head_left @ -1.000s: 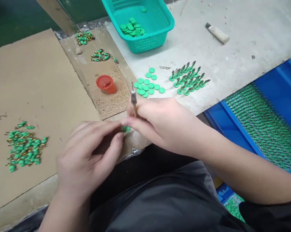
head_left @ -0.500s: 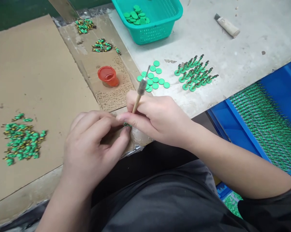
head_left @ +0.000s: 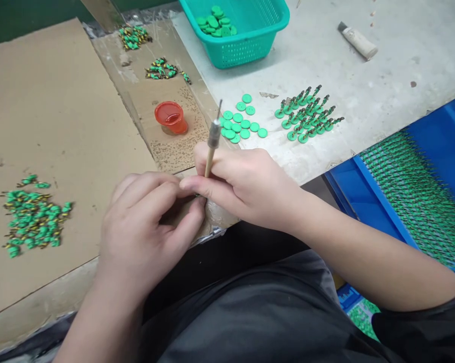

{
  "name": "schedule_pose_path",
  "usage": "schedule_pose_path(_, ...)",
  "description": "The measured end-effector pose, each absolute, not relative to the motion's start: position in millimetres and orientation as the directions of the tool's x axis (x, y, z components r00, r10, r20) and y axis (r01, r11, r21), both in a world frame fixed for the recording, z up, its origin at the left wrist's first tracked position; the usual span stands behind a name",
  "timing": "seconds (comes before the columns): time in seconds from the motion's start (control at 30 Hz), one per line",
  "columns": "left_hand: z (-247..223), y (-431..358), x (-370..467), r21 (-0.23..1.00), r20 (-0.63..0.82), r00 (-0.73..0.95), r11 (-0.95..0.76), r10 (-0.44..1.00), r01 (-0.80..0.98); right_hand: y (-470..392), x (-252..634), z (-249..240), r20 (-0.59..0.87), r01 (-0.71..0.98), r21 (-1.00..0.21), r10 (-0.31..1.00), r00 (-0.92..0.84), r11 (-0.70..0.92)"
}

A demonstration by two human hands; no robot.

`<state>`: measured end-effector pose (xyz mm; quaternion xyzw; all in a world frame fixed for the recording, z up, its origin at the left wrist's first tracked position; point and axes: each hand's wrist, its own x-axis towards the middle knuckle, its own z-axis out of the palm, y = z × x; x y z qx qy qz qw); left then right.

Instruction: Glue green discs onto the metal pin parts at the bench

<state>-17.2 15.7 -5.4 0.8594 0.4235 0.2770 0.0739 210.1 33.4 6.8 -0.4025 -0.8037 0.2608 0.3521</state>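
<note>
My right hand (head_left: 238, 189) is closed around a thin wooden-handled tool (head_left: 213, 138), its metal tip pointing up and away. My left hand (head_left: 144, 222) pinches a small green figure (head_left: 199, 195) at the table's front edge; the fingers of both hands hide most of it. The two hands meet at the fingertips. Beyond them stands a red cup (head_left: 171, 117) of liquid. Several loose green discs (head_left: 245, 124) lie to its right, and beside these stand rows of green discs with small dark-topped figures (head_left: 308, 116) upright on them.
Small green figures (head_left: 34, 217) lie heaped on the cardboard (head_left: 61, 111) at left, with two smaller heaps at the back. A teal basket (head_left: 238, 50) holds green discs. A tube (head_left: 358, 42) lies back right; blue trays (head_left: 386, 201) sit below the table's right edge.
The tool's tip has swung a little to the left and stands more upright. Less of the small figure shows between my fingers. The camera view has shifted slightly.
</note>
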Motion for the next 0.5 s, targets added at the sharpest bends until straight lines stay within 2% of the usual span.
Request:
schedule_pose_path(0.3, -5, 19, -17, 0.362, 0.427, 0.504, -0.653, 0.75, 0.665, 32, 205, 16, 0.25, 0.484, -0.723, 0.84, -0.482, 0.493)
schedule_pose_path(0.37, -5, 18, -17, 0.362, 0.429, 0.496, -0.647, 0.755, 0.671, 30, 206, 12, 0.275, 0.462, -0.739, 0.845, -0.458, 0.491)
schedule_pose_path(0.5, -4, 16, -17, 0.393, 0.419, 0.466, -0.619, 0.779, 0.68, 19, 210, 1, 0.395, 0.383, -0.792, 0.877, -0.272, 0.476)
